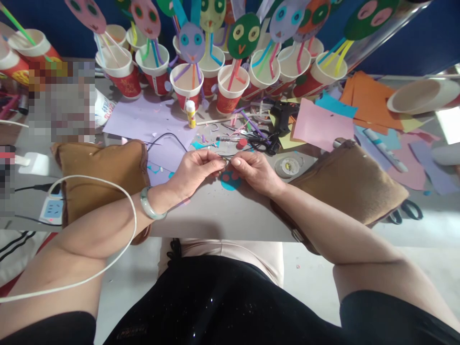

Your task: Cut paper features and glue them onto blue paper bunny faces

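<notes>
My left hand (201, 170) and my right hand (255, 171) meet over the front part of the grey table (230, 220). Fingers and thumb are pinched together on each hand, around something too small to make out. Just beneath them lies a blue paper piece (230, 181) with pink spots, partly covered by the fingers. A dark cable (166, 136) curves in towards my left hand. Behind the hands are a red cap (242, 143), a pen (228, 139) and black scissors (264, 141). A small round container (289, 166) sits right of my right hand.
Brown cushions lie under my left forearm (102, 177) and right forearm (352, 182). Red-and-white cups (230, 96) with paper faces on straws line the back. A glue stick (190, 115), purple paper (132, 117) and orange paper (372, 98) lie about. A white cable (134, 211) crosses my left arm.
</notes>
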Motion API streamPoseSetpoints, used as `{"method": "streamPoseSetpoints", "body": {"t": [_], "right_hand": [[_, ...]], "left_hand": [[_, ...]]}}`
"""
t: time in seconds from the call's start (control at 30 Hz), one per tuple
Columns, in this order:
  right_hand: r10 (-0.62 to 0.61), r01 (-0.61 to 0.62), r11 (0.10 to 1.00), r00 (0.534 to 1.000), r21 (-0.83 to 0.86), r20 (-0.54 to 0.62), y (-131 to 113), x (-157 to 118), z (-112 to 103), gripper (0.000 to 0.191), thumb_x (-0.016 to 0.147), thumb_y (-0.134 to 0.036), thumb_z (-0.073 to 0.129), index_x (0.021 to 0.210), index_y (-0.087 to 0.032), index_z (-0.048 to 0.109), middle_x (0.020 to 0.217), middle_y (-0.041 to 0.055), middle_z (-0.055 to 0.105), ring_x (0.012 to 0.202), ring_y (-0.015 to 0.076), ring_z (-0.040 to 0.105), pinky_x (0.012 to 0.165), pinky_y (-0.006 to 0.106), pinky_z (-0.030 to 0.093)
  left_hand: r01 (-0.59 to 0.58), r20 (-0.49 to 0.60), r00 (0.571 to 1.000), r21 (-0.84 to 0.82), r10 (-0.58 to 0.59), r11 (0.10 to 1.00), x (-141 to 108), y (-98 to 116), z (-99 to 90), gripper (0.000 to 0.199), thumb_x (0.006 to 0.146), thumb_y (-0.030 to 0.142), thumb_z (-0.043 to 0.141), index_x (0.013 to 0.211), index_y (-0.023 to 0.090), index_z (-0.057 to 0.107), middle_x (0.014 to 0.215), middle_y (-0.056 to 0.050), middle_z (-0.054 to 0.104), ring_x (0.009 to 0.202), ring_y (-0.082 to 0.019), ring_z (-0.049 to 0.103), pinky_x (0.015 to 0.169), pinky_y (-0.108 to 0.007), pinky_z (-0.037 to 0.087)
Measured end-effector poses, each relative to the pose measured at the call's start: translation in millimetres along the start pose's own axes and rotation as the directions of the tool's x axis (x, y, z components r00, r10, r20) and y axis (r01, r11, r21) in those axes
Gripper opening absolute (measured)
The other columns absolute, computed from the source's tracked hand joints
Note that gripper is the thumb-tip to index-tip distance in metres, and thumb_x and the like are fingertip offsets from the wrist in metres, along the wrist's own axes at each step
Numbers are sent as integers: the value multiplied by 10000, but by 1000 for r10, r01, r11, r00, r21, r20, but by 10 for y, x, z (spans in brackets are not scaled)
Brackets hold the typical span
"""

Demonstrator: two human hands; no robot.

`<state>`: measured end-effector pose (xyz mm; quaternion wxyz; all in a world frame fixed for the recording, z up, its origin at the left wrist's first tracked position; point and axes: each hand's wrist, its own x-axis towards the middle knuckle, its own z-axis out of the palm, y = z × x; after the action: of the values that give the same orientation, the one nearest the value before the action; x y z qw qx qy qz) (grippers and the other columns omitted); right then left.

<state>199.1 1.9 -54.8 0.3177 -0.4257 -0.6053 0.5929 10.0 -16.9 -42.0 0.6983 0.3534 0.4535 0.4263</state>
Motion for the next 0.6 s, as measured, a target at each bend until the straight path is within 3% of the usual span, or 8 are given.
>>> {"method": "streamPoseSetpoints", "body": {"t": [0.6], "right_hand": [[3, -3, 1000, 1000, 22, 4, -16, 2, 9, 621, 778, -775, 704, 684, -163, 649, 628, 29, 653, 553, 114, 512, 534, 248, 404]], "left_hand": [[1, 2, 1000, 7, -1, 1000, -16, 28, 11, 270, 625, 329, 848, 652, 165, 635, 604, 26, 621, 549, -84, 543, 538, -240, 454]]}}
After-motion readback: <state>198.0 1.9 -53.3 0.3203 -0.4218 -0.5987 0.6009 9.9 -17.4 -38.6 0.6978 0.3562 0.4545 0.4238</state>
